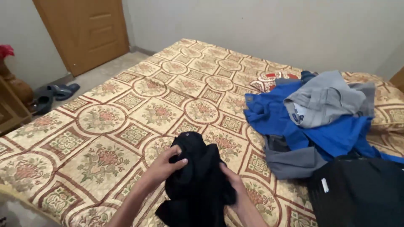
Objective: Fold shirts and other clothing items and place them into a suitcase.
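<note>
Item: black garment, bunched, lower centre of the frame, held over the near edge of the bed, its lower folds hanging toward the bottom edge.

Left hand: closed on the garment's upper left side, thumb on top of the cloth.

Right hand: closed on the garment's right side, fingers partly buried in the folds.

Handling note (judgement): the cloth is crumpled and dark, so seams are hard to read; a good grip would sit on two matching edges, with the fabric shaken flat over the bedspread before any fold is pressed.

Bed cover: cream and gold, printed with round floral medallions in red and green.

Other clothing, right of the frame: blue garment spread out; grey garment lying on top of it, with a small pale patch with blue marks at its lower left edge; a darker grey piece under the blue; a second black item at lower right, carrying a small white rectangular tag.

Surroundings: wooden door, upper left; dark slippers on the floor, left edge. No packages or signs in view.
</note>
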